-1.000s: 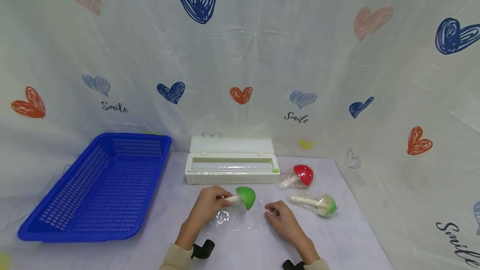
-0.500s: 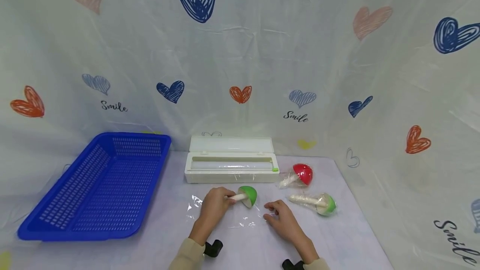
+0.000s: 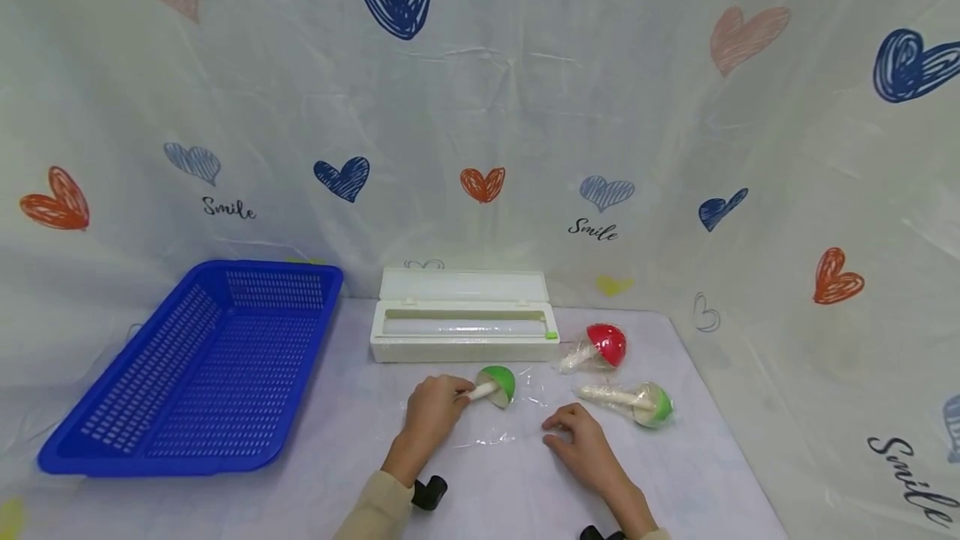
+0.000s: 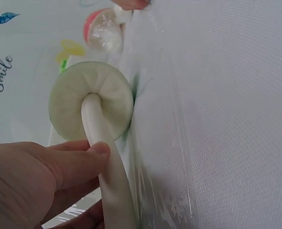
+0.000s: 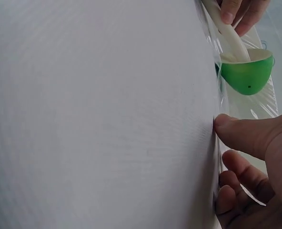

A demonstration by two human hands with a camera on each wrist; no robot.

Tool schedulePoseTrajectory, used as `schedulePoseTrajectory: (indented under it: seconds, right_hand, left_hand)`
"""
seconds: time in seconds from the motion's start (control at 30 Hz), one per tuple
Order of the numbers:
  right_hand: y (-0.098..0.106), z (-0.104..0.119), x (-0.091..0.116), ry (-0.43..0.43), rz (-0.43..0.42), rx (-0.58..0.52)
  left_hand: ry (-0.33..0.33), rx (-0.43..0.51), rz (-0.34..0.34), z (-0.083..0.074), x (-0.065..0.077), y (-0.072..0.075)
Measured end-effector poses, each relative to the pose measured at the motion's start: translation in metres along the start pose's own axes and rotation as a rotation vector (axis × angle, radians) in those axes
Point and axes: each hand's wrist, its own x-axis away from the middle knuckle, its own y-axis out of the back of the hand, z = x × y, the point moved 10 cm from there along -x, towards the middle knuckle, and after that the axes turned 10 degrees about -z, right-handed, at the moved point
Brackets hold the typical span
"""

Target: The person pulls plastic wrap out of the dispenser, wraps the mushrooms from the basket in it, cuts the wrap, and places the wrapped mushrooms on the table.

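My left hand [image 3: 435, 408] pinches the white stem of a green-capped toy mushroom [image 3: 501, 386], thumb on the stem in the left wrist view. The mushroom lies sideways at a sheet of clear cling film [image 3: 483, 440] on the table, its cap toward the right. Right of the film is my right hand [image 3: 588, 448], palm down, thumb and fingers loosely bent. In the right wrist view its thumb [image 5: 226, 125] touches the surface at the film, with a gap between thumb and forefinger.
Behind the hands stands a white cling film dispenser [image 3: 465, 350], lid raised, roll inside. A red-capped mushroom [image 3: 607, 344] and another green-capped mushroom [image 3: 652, 407], both wrapped in film, lie at right. A blue plastic basket [image 3: 202, 382] is at left; a heart-print curtain [image 3: 510, 107] hangs behind.
My left hand has moved slightly right with the green mushroom, whose cap underside faces the camera more. The right hand has shifted slightly right. The film lies flatter on the table.
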Motion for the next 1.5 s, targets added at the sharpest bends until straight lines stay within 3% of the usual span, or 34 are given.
schedulePoseTrajectory:
  seconds: [0.3,0.73,1.03,1.17,1.37,1.5]
  right_hand:
    - [-0.006,0.005,-0.004,0.027,0.053,0.037]
    - [0.006,0.004,-0.001,-0.005,-0.012,0.007]
    - [-0.006,0.003,0.0,-0.003,0.096,0.062]
    - [-0.004,0.008,-0.005,0.037,0.06,0.067]
    - [0.01,0.021,-0.013,0.051,-0.023,-0.049]
    - [0.009,0.032,-0.019,0.074,0.003,-0.119]
  left_hand:
    - [0.001,-0.011,0.009,-0.002,0.001,0.0]
    - [0.013,-0.031,0.002,-0.001,-0.001,0.001]
    - [0.015,-0.008,0.037,-0.001,0.001,-0.002]
    - [-0.018,-0.008,0.05,-0.004,0.0,-0.003]
    - [-0.141,-0.069,0.074,-0.014,0.001,-0.007]
    - [-0.165,-0.086,0.071,-0.015,0.002,-0.007]
